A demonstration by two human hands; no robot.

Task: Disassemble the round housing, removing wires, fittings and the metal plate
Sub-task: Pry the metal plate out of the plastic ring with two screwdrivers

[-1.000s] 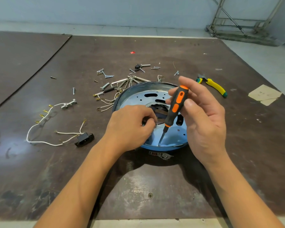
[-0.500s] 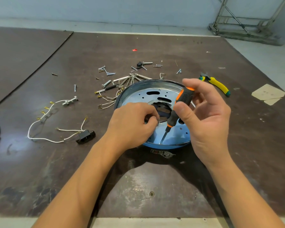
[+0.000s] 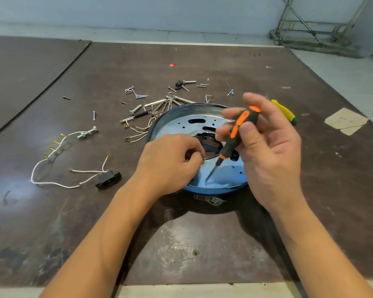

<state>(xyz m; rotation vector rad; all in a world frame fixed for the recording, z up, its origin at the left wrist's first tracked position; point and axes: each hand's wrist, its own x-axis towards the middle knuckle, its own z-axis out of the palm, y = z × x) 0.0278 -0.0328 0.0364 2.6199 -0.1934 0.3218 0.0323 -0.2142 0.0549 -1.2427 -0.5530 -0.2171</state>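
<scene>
The round housing (image 3: 166,117) lies open side up on the dark table, its shiny metal plate (image 3: 181,125) inside with slots and a central opening. My left hand (image 3: 170,162) rests on the plate's left part with fingers curled at the rim of the central opening, pinching something small that I cannot make out. My right hand (image 3: 265,151) holds a black-and-orange screwdriver (image 3: 235,138) between fingers and thumb, tilted, its tip (image 3: 207,179) down on the plate near the front rim.
White wires with a black connector block (image 3: 108,179) lie at left. Several screws, bolts and metal fittings (image 3: 155,104) are scattered behind the housing. Yellow-handled pliers (image 3: 285,111) lie behind my right hand. A cardboard scrap (image 3: 345,122) sits at right.
My right fingers have shifted round the screwdriver handle, turning it, while the tip stays in place near the front rim. My left hand stays at the central opening.
</scene>
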